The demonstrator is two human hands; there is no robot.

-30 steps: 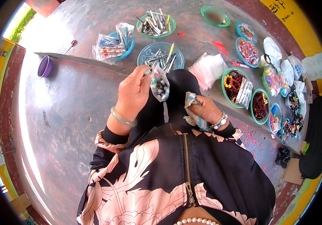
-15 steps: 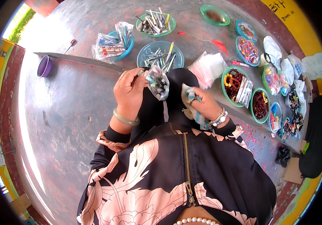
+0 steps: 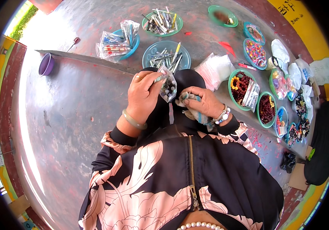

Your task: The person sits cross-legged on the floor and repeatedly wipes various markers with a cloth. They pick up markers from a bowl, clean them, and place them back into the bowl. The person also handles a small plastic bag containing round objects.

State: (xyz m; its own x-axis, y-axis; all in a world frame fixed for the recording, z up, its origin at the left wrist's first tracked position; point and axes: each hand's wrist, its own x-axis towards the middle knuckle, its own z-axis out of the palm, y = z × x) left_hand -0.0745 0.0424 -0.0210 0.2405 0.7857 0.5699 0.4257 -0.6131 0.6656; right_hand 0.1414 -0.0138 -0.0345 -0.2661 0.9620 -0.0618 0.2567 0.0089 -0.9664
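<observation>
My left hand (image 3: pixel 143 94) pinches the top of a small clear plastic bag (image 3: pixel 168 87) that holds dark little items, with a thin stick-like piece at its opening. My right hand (image 3: pixel 204 101) is closed on a crumpled blue and grey cloth (image 3: pixel 192 112) just to the right of the bag. Both hands hover over my dark lap (image 3: pixel 187 82). A green bangle sits on my left wrist and a beaded bracelet on the right one.
On the ground ahead stand a blue plate of pen-like sticks (image 3: pixel 166 55), a green plate of more sticks (image 3: pixel 162 21), a blue bowl with packets (image 3: pixel 116 40) and a purple cup (image 3: pixel 46 64). Green and blue bowls of beads (image 3: pixel 243 86) curve along the right.
My left hand has lowered and drawn the bag closer to my right hand. The right hand has shifted left toward the bag, still clutching the cloth.
</observation>
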